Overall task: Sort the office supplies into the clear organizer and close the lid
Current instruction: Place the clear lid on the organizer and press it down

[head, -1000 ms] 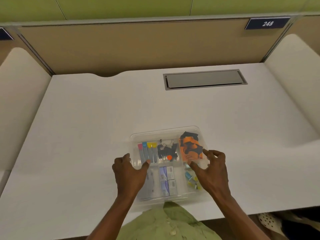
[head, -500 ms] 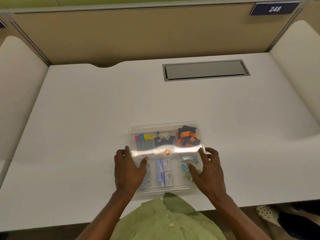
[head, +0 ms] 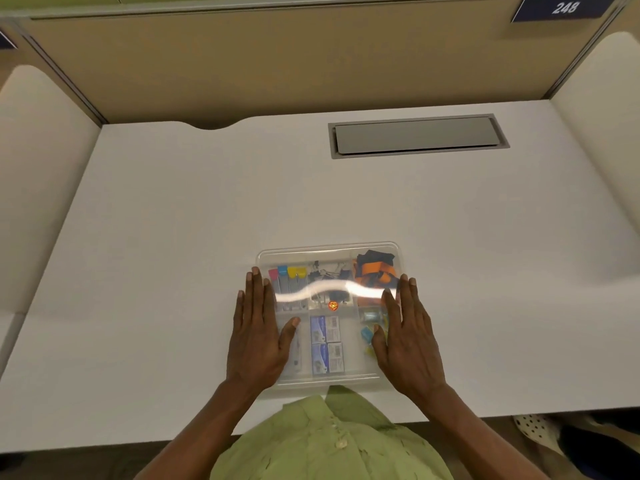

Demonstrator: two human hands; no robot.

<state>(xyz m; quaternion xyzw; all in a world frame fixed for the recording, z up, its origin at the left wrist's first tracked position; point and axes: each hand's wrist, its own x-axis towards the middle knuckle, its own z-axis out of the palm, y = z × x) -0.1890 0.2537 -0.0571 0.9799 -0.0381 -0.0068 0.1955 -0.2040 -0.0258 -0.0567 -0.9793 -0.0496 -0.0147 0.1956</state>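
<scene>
Head view: flat hands (head: pixel 332 344) on glossy clear lid (head: pixel 329 252)

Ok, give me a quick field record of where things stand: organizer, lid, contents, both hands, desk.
organizer: clear organizer at the near edge of the white desk
lid: down over the compartments, glare across it; latching cannot be told
contents: colour-capped tubes, binder clips, orange-black items, blue boxes
left hand: flat on the lid's left side
right hand: flat on the lid's right side
loose supplies: none seen

Office cubicle: partitioned white desk (head: pixel 207 220), numbered plate (head: pixel 562 8), cable hatch (head: pixel 417 135)
</scene>
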